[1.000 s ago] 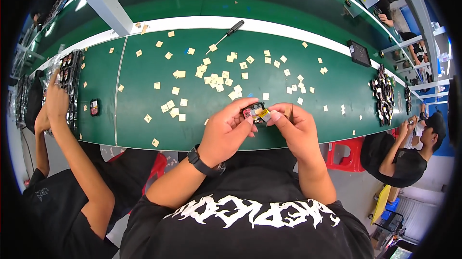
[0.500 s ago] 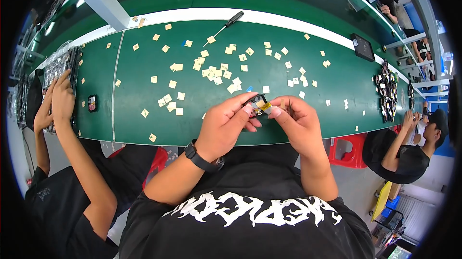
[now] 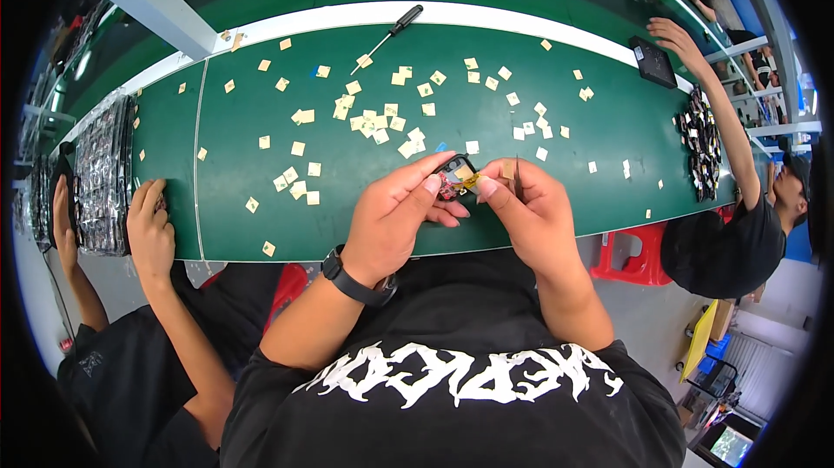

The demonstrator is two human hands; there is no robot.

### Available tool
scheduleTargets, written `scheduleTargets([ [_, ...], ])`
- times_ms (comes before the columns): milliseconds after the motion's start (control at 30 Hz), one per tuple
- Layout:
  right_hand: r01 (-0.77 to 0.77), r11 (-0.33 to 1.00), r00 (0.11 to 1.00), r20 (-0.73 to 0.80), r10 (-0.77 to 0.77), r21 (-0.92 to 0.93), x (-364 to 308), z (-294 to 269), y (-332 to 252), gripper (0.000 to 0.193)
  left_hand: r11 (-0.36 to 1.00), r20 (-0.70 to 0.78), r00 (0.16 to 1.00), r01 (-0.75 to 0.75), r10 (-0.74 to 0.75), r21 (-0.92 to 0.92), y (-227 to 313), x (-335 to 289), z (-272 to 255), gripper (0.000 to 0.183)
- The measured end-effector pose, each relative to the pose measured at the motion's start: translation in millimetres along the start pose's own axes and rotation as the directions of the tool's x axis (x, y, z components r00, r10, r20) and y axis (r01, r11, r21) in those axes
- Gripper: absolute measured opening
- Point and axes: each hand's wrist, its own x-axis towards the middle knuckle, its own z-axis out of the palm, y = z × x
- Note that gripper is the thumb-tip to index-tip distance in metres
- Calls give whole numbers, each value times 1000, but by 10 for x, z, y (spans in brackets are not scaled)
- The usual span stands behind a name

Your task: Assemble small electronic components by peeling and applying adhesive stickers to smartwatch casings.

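Note:
My left hand [image 3: 391,220] is closed around the edge of a small black electronic device housing [image 3: 451,165], its thumb across the near side. The housing lies open, showing a circuit board with reddish and grey parts. At its right side, my right hand [image 3: 539,216] pinches a yellow film-like strip [image 3: 470,182] between thumb and forefinger. A thin dark pointed tool [image 3: 519,174], perhaps tweezers, stands up among the right fingers beside a small tan piece. The fingertips hide part of the board.
Many small cream square stickers [image 3: 368,127] lie scattered over the green table [image 3: 347,216]. A screwdriver [image 3: 400,25] rests at the far edge. Stacked black packs [image 3: 104,181] stand left by a co-worker's hand [image 3: 152,229]; a black box [image 3: 653,62] and piled devices [image 3: 699,133] sit right.
My hands stay on the housing, which has turned slightly to show more of its board. The left co-worker's hands have moved down toward the near edge; the right co-worker's arm has reached out over the box.

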Motion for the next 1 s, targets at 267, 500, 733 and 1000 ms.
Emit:
scheduleTargets([
  [267,-94,979,992,105,76,179,-1,-35,-41,10,1000,-3,1000,-6,6,-4,-15,-5,0,39],
  [500,-180,953,977,159,144,244,30,-86,26,11,1000,-15,1000,1,-1,26,15,-4,14,38],
  [733,-156,964,987,75,143,217,56,-94,64,11,997,2,999,-32,32,69,15,-4,27,40],
  [1000,-146,959,988,90,128,241,22,-81,76,9,999,-17,1000,2,-2,37,29,-21,40,40],
])
